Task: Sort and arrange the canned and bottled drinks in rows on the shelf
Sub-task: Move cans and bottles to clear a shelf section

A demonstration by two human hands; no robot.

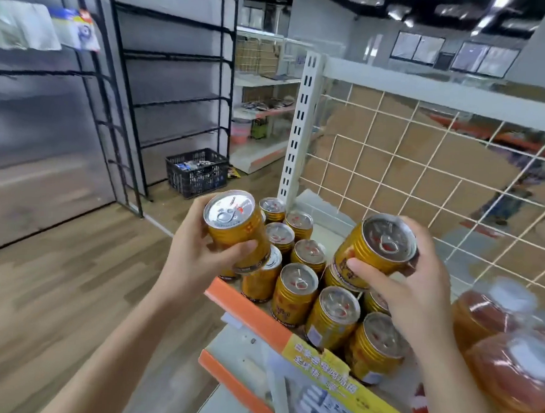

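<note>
Over the left end of the shelf [247, 309], holds a gold can [235, 226] in the left hand [199, 253], thumb across the near side and fingers curled round the far side, clamped on it. Tilts it so the pull-tab lid faces up and toward the camera. Grips a second can [379, 246] in the right hand [418, 283], thumb pressed on the near side just under the rim and fingers wrapped over the far side, closed tight around it, with this one tilted much the same way. Raised, both of them, above the other cans [295, 292] standing lids-up on the shelf in rough rows from the orange front lip back toward the wire grid [424, 170]. Cannot tell whether either raised can touches those beneath. At the right of the same shelf, just beside the standing cans, blurred orange bottles [492, 315]. Along the front lip, a yellow label strip [326, 364] with print too blurred to read. Farther off on the wood floor [72, 274], a black crate [197, 172] with small items inside, near a black rack [177, 75] by the wall.
</note>
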